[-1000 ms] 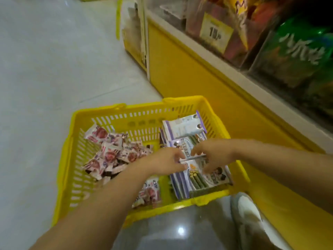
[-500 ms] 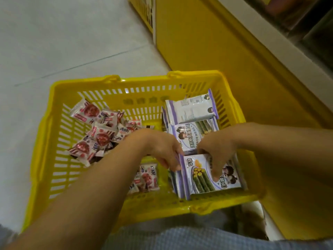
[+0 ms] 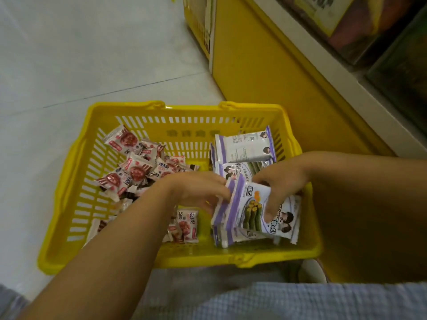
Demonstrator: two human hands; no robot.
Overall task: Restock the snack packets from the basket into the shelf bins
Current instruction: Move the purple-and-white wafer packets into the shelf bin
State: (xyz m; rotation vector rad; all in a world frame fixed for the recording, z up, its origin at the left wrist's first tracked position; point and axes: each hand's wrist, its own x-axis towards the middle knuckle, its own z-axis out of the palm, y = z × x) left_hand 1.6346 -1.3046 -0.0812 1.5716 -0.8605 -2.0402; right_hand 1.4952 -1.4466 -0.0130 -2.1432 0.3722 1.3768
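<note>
Floor (image 3: pixel 69 54): pale grey tile, filling the upper left of the frame.

Shelf base (image 3: pixel 265 77): yellow panel running diagonally down the right side. The shelf bins (image 3: pixel 369 31) sit above it in the upper right corner, dark and blurred, so their contents are not readable. None of the basket's packets has reached them.

Basket (image 3: pixel 129 108): yellow slotted plastic, set on the floor at centre frame, hard against the shelf base. Probably parked there to keep the carry to the bins short.

Checked garment (image 3: pixel 300 301): along the bottom edge. The person is low over the basket.

Red packets (image 3: pixel 134 167): a loose heap in the basket's left half, with a few strays near the front wall. Untouched.

Purple packets (image 3: pixel 245 148): in the basket's right half, stood on edge in a rough row, one lying flat-faced at the back. Sorting by kind would let a whole batch go to one bin.

Front bundle (image 3: pixel 249 213): several purple packets held together, tilted up at the near right of the basket, lower edges still inside it.

Right hand (image 3: pixel 282 179): thumb and fingers curled over the bundle's top edge, pinching its face.

Left hand (image 3: pixel 191 188): fingers curled against the bundle's left edge, squaring the stack. Two hands likely because slick wrappers fan out.

Shoe (image 3: pixel 312 271): pale toe, just below the basket's near right corner.

Step, as judged: gathering a bundle, lift not yet made.
</note>
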